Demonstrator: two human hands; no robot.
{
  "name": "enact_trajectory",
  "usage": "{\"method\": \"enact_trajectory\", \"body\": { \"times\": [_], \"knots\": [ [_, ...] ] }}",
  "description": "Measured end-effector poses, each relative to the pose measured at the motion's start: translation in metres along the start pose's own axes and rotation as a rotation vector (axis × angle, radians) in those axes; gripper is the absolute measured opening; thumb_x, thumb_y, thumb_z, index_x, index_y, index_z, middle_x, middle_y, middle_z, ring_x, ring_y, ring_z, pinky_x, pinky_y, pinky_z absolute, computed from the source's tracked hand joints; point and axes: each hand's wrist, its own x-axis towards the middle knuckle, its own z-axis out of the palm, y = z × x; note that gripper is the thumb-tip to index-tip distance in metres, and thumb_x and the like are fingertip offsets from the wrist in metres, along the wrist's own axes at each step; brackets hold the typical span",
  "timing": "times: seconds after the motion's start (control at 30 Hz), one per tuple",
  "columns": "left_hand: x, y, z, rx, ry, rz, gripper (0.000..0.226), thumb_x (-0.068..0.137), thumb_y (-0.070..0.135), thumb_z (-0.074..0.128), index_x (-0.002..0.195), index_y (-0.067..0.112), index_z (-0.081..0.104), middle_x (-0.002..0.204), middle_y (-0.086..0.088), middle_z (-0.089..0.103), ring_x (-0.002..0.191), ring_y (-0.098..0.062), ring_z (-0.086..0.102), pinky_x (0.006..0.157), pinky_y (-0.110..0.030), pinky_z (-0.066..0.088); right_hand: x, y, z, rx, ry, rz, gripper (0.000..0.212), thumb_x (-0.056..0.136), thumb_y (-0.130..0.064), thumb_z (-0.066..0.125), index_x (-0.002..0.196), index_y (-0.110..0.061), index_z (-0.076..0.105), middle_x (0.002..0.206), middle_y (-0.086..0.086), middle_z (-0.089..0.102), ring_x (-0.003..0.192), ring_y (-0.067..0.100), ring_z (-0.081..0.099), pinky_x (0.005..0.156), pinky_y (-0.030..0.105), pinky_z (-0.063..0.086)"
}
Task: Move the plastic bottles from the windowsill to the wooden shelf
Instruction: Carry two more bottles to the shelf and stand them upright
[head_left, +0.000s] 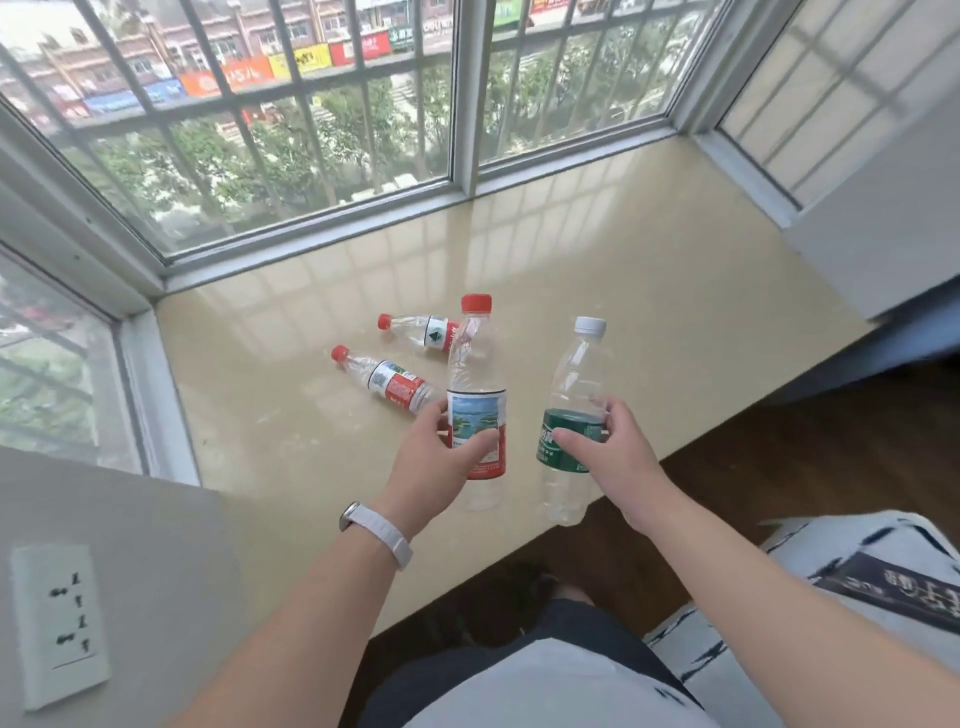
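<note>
Head view looked down on a beige sill beneath a barred window. The left hand, with a white band on its wrist, gripped the red-cap bottle around its label, thumb in front and fingers curled behind. The right hand gripped the white-cap bottle around its green label in the same way. Both bottles were clear, upright and just beside each other without touching. The red-cap one was over the sill and the white-cap one's base was at the sill's front edge; whether either base rested on the surface could not be told. Behind them, two small bottles with red caps lay on their sides on the sill, caps pointing left: the far bottle partly hidden behind the red-cap bottle, the near bottle with its base close to the left hand's fingers. A wall socket sat at lower left, and dark wood floor showed to the right of the sill
</note>
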Motion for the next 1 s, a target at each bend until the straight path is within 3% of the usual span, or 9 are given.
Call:
{"method": "enact_trajectory", "body": {
  "times": [0.1, 0.27, 0.4, 0.5, 0.6, 0.73, 0.83, 1.0],
  "knots": [
    [-0.005, 0.009, 0.004, -0.011, -0.029, 0.039, 0.044, 0.085, 0.030, 0.075, 0.125, 0.028, 0.056, 0.104, 0.009, 0.068, 0.088, -0.006, 0.070, 0.069, -0.017, 0.054, -0.016, 0.003, -0.014, 0.040, 0.045, -0.005, 0.082, 0.057, -0.054, 0.079, 0.130, -0.033, 0.047, 0.118, -0.007, 0.062, 0.106, 0.012, 0.064, 0.095, 0.044, 0.053],
    [-0.009, 0.028, 0.023, 0.015, -0.086, 0.093, 0.037, 0.086, 0.027, 0.075, 0.118, 0.030, 0.056, 0.104, 0.006, 0.069, 0.082, -0.001, 0.070, 0.065, -0.015, 0.054, -0.027, 0.003, -0.041, 0.110, 0.127, -0.019, 0.062, 0.072, -0.043, 0.080, 0.125, -0.032, 0.050, 0.117, -0.007, 0.063, 0.104, 0.012, 0.064, 0.094, 0.046, 0.054],
    [-0.003, 0.044, 0.049, 0.106, -0.134, 0.122, 0.045, 0.085, 0.034, 0.075, 0.126, 0.026, 0.057, 0.105, 0.008, 0.070, 0.082, 0.002, 0.069, 0.067, -0.018, 0.056, -0.031, 0.006, -0.066, 0.157, 0.187, -0.021, 0.084, 0.056, -0.057, 0.078, 0.130, -0.031, 0.048, 0.119, -0.006, 0.062, 0.105, 0.013, 0.063, 0.094, 0.044, 0.054],
    [0.002, 0.059, 0.074, 0.141, -0.174, 0.134, 0.044, 0.086, 0.036, 0.073, 0.125, 0.029, 0.055, 0.102, 0.012, 0.068, 0.081, 0.000, 0.069, 0.066, -0.017, 0.054, -0.031, 0.014, -0.090, 0.205, 0.220, -0.028, 0.084, 0.054, -0.055, 0.078, 0.130, -0.032, 0.049, 0.118, -0.004, 0.063, 0.105, 0.013, 0.064, 0.094, 0.043, 0.054],
    [0.006, 0.074, 0.106, 0.167, -0.204, 0.142, 0.043, 0.087, 0.033, 0.073, 0.125, 0.029, 0.052, 0.104, 0.010, 0.067, 0.082, -0.001, 0.069, 0.059, -0.012, 0.051, -0.029, 0.021, -0.120, 0.251, 0.245, -0.024, 0.077, 0.059, -0.051, 0.080, 0.127, -0.032, 0.050, 0.117, -0.004, 0.064, 0.105, 0.014, 0.065, 0.092, 0.041, 0.055],
    [0.014, 0.090, 0.153, 0.231, -0.243, 0.173, 0.042, 0.086, 0.030, 0.075, 0.123, 0.024, 0.057, 0.107, 0.002, 0.070, 0.084, -0.006, 0.071, 0.068, -0.019, 0.055, -0.025, 0.033, -0.168, 0.331, 0.313, -0.042, 0.048, 0.079, -0.027, 0.080, 0.120, -0.029, 0.053, 0.113, -0.002, 0.067, 0.098, 0.010, 0.067, 0.085, 0.034, 0.056],
    [0.022, 0.106, 0.191, 0.268, -0.256, 0.182, 0.042, 0.086, 0.029, 0.074, 0.124, 0.024, 0.057, 0.107, 0.004, 0.070, 0.086, -0.007, 0.070, 0.067, -0.018, 0.053, -0.022, 0.042, -0.207, 0.381, 0.363, -0.051, 0.045, 0.082, -0.022, 0.078, 0.120, -0.026, 0.054, 0.109, -0.004, 0.069, 0.093, 0.006, 0.068, 0.078, 0.029, 0.054],
    [0.032, 0.132, 0.266, 0.328, -0.324, 0.214, 0.043, 0.087, 0.029, 0.073, 0.125, 0.025, 0.056, 0.109, 0.003, 0.069, 0.093, -0.015, 0.070, 0.074, -0.026, 0.055, -0.018, 0.063, -0.278, 0.414, 0.430, -0.048, 0.042, 0.083, -0.023, 0.077, 0.118, -0.027, 0.055, 0.108, -0.005, 0.069, 0.096, 0.010, 0.067, 0.083, 0.033, 0.054]
  ]
}}
